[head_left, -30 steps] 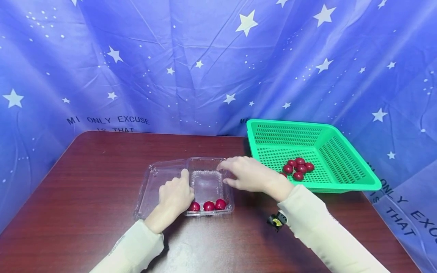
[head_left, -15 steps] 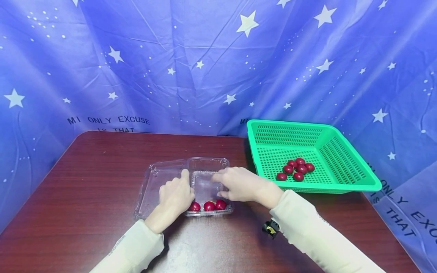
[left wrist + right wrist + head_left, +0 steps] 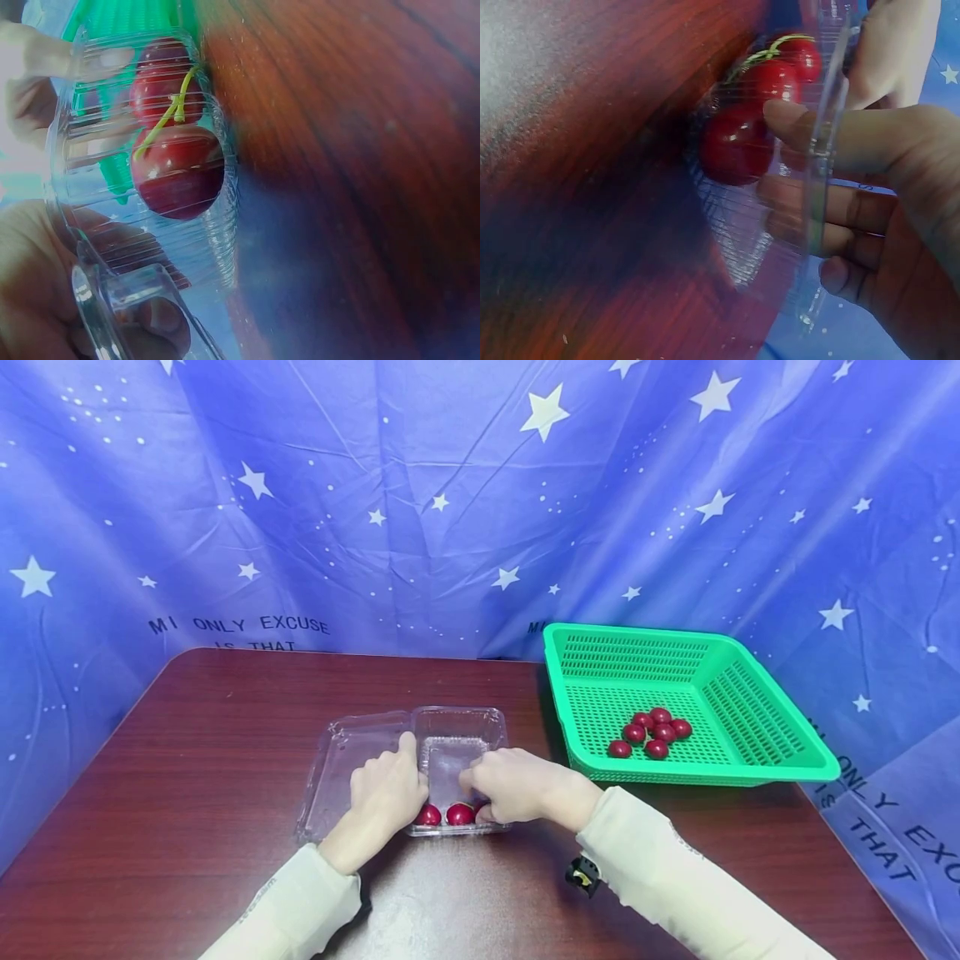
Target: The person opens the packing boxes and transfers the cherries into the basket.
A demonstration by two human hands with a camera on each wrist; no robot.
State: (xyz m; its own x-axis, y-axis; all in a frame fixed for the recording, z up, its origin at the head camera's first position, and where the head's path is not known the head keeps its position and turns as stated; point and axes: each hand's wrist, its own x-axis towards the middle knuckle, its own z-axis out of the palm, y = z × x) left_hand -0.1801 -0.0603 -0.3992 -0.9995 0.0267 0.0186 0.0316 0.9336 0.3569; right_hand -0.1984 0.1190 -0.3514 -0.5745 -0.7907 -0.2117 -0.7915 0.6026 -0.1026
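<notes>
A clear plastic clamshell box [image 3: 457, 764] lies on the table with its lid [image 3: 341, 768] folded out to the left. Three red cherries sit in a row along its near wall: a left cherry [image 3: 428, 815], a middle cherry [image 3: 460, 814] with a yellow-green stem, and a right cherry [image 3: 735, 146]. My left hand [image 3: 385, 787] grips the box where lid and tray meet. From the right, my right hand [image 3: 517, 785] reaches over the rim into the tray, pinching the right cherry between thumb and fingers. In the head view that hand mostly covers this cherry.
At the back right stands a green slotted basket [image 3: 720, 770] with several cherries [image 3: 662, 732] on its floor. The dark red wooden table [image 3: 225, 735] ends at a blue star-patterned curtain [image 3: 450, 543]. A small black device [image 3: 582, 875] hangs at my right cuff.
My right hand has moved from the far right part of the box toward me, down to the right cherry. The left hand and the box have stayed in place.
</notes>
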